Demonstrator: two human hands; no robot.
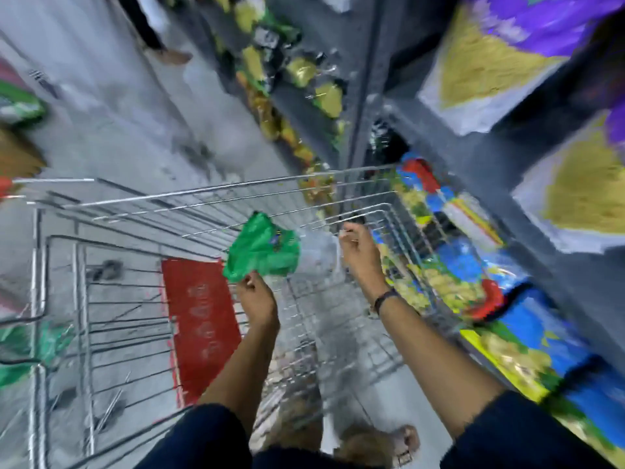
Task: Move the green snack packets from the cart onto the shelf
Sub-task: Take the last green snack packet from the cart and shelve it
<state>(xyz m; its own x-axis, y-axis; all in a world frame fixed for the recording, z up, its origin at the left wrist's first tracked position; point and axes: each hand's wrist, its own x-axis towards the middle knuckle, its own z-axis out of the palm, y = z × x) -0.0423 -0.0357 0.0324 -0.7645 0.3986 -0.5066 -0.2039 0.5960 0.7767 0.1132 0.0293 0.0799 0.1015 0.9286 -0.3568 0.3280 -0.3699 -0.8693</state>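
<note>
A green snack packet [262, 248] with a clear plastic end hangs above the wire cart [135, 204]. My left hand [257, 299] pinches its lower green corner. My right hand [358, 252] grips the clear end on the packet's right side, near the cart's right wall. The shelf [500, 170] runs along the right, stocked with blue, yellow and purple packets. The frame is blurred by motion.
A red panel [199, 319] lies inside the cart basket. More green packets [20, 353] show at the left edge. Another person's legs [159, 38] stand far up the grey aisle floor. My sandalled foot [378, 441] is below the cart.
</note>
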